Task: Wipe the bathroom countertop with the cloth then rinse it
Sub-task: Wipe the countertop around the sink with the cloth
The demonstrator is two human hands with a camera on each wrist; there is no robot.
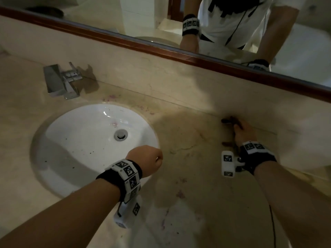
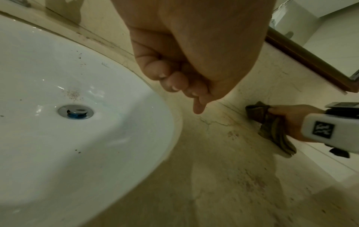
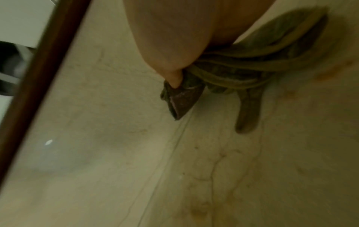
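The dark brown cloth (image 1: 228,121) lies bunched on the beige marble countertop (image 1: 189,154), against the backsplash seam to the right of the sink. My right hand (image 1: 243,133) grips it with curled fingers and presses it down. In the right wrist view the cloth (image 3: 242,66) hangs in folds under my right hand (image 3: 174,38). The left wrist view shows the cloth (image 2: 272,127) and my right hand (image 2: 291,119) at the far right. My left hand (image 1: 148,161) is a closed fist holding nothing, hovering over the sink's right rim. Its curled fingers (image 2: 174,79) show plainly.
A white oval sink (image 1: 80,133) with a chrome drain (image 1: 121,134) is set in the counter on the left. A chrome faucet (image 1: 60,81) stands behind it. A wood-framed mirror (image 1: 179,56) runs along the back wall. Purplish stains (image 1: 180,193) mark the counter near the front.
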